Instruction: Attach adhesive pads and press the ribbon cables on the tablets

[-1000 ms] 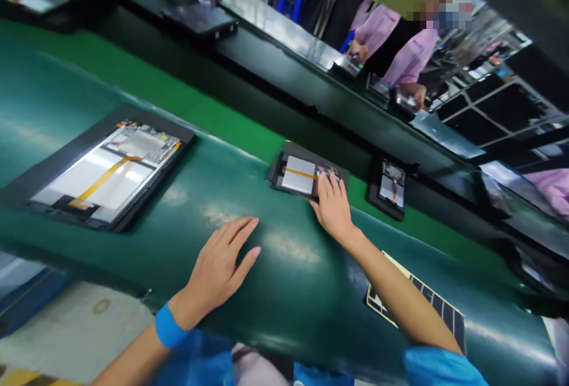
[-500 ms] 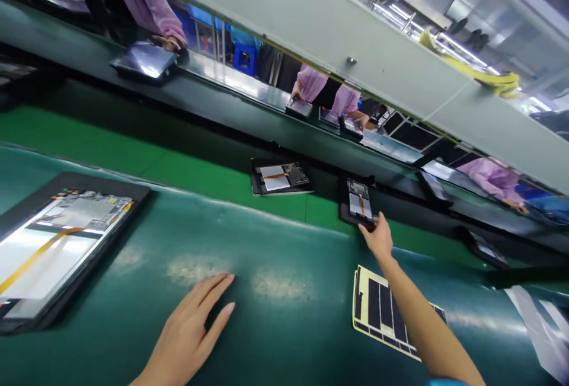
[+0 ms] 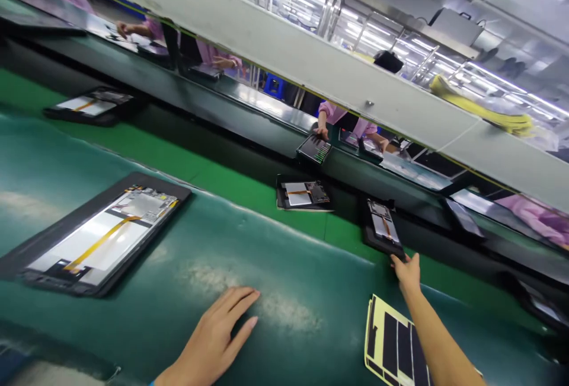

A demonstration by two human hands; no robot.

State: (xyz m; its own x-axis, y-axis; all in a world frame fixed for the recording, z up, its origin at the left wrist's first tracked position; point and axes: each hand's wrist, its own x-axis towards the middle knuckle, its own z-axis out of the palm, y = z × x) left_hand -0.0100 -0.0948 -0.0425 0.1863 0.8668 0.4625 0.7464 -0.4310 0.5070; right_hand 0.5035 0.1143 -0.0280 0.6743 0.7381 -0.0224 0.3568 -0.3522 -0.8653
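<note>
My left hand (image 3: pixel 217 335) lies over the green surface (image 3: pixel 267 261) toward its near edge, holding nothing, fingers loosely together, thumb spread away. To the right on that surface is a yellow-and-black sheet (image 3: pixel 393 344); to the left, a large opened tablet (image 3: pixel 104 235). Past the far edge, my right hand (image 3: pixel 409 270) pinches the near end of a small opened device (image 3: pixel 383 226) on the bright green strip (image 3: pixel 226 181). Left of it lies another opened device (image 3: pixel 306 192); beyond, a co-worker's hand (image 3: pixel 322 132) touches a dark panel (image 3: pixel 313 147).
</note>
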